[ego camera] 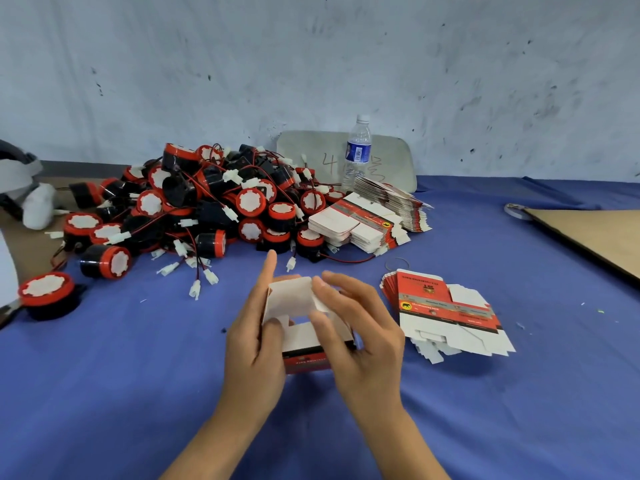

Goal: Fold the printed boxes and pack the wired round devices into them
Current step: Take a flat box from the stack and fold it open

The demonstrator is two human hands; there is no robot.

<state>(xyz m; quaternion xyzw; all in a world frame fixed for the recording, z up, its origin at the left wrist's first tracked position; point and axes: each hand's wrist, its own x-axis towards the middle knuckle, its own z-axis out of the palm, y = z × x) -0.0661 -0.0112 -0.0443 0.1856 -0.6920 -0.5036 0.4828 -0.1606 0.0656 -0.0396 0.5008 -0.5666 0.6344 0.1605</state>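
- Box [294, 301] — half-folded, white flaps up, held between both hands at the front centre of the cloth [138, 393].
- Left hand [252, 341] grips its left side, forefinger raised.
- Right hand [360, 341] pinches the top flap.
- Flat boxes [446, 313] — fanned stack just to the right.
- Devices [207, 202] — red-and-black heap behind, wires tangled.
- Bottle [358, 150] upright near the wall.

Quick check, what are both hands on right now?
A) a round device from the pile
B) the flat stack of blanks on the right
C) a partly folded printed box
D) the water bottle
C: the left hand and right hand both grip the partly folded box, its white inner flaps facing up.
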